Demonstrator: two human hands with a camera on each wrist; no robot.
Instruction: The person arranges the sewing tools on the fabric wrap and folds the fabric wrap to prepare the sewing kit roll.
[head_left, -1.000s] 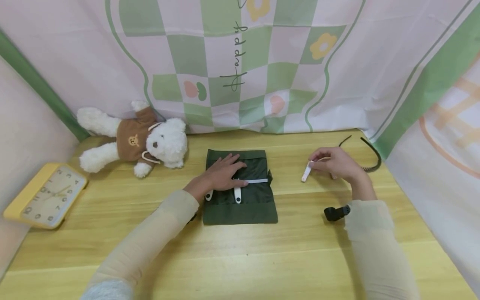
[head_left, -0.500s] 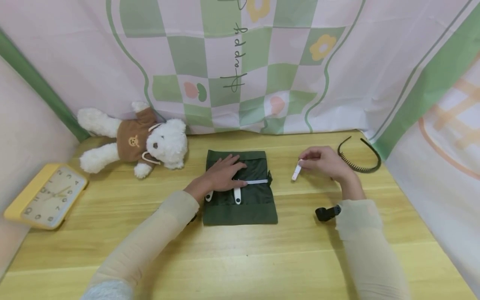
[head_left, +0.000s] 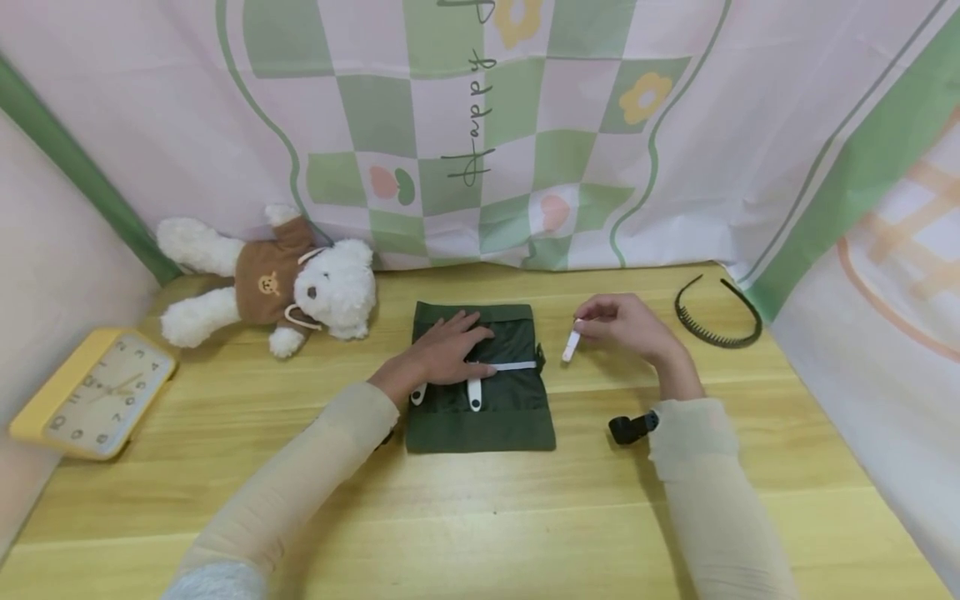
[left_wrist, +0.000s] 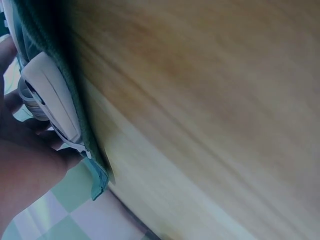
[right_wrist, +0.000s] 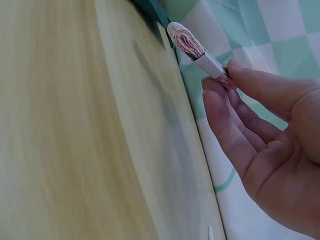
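A dark green cloth organizer (head_left: 480,431) lies unfolded on the wooden table, with a white elastic strap (head_left: 516,365) across it. My left hand (head_left: 446,350) rests on it, fingers spread. Two white handles, one on the left (head_left: 417,394) and one nearer the middle (head_left: 475,395), stick out below that hand. In the left wrist view a white rounded piece (left_wrist: 52,95) and a stacked metallic round item (left_wrist: 34,102) sit by the fingers. Between thumb and fingertips my right hand (head_left: 626,329) pinches a small bundle of pinkish thread (right_wrist: 189,44) in a white band (right_wrist: 209,65), just right of the organizer.
A white plush bear (head_left: 272,279) in a brown top lies at the back left. Nearer stands a yellow clock (head_left: 101,392). At the right back lies a black toothed headband (head_left: 720,337). A printed curtain (head_left: 450,108) hangs behind the table.
My right hand has moved left with the thread bundle, toward the organizer, uncovering the headband. The left hand stays where it was.
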